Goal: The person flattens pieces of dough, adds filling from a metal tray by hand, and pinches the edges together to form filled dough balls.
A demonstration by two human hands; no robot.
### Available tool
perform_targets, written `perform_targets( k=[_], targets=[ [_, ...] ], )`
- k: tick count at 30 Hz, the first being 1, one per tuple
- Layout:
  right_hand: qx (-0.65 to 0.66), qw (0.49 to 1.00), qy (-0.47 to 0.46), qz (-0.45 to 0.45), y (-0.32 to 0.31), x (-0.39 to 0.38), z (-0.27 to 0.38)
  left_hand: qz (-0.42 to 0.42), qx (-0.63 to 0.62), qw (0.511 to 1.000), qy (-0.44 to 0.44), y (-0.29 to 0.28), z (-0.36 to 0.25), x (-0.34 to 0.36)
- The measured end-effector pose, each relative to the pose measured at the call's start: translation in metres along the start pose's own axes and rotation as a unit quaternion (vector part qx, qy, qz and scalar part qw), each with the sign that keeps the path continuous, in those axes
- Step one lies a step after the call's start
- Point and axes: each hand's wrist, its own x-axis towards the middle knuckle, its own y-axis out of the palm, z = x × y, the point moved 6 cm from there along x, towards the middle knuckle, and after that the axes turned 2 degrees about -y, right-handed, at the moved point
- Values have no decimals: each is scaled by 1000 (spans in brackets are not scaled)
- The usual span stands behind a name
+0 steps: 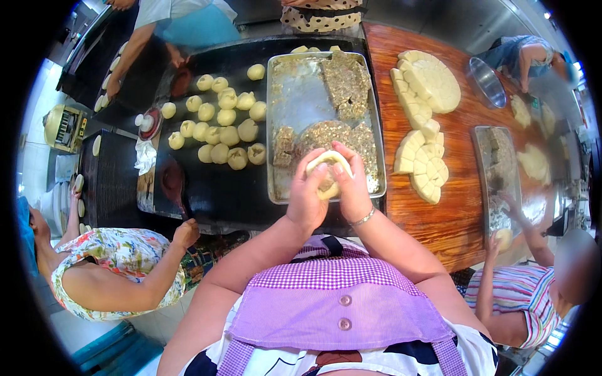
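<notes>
A pale round of dough, cupped with its edge raised into a ring, sits between my two hands over the metal tray. My left hand wraps its left side, thumb at the rim. On the other side my right hand grips it, thumb pressing toward the opening. What lies inside the dough is hard to make out. Beneath, the tray carries a crumbly brown filling with pale bits, in a slab at the back and mounds near my hands.
Several dough balls stand on the black surface to the left. Cut dough pieces spread over the wooden table at right, near a metal bowl and a second tray. Co-workers flank me; one holds a dark red pan.
</notes>
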Motion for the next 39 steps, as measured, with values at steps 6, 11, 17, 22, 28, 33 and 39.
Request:
perform_targets(
  k=[6,11,17,22,28,33,39],
  targets=[
    [-101,994,-30,-26,4,-9,-15,-62,188,978,62,-12,13,-2],
    [34,989,52,-133,8,2,-2,-45,220,971,80,-2,-5,17],
    [-32,999,14,-26,13,-6,3,19,78,995,53,4,-11,0],
    [-28,998,57,-30,15,-13,-10,-85,187,975,81,-3,-5,-3],
    [-7,994,61,-92,9,-2,-5,6,180,975,132,7,-22,17],
    [-27,991,111,-64,20,-3,-6,-30,132,987,87,-4,-11,13],
    [-125,991,-12,-43,23,-7,2,-25,305,931,197,3,-17,8]
  ],
)
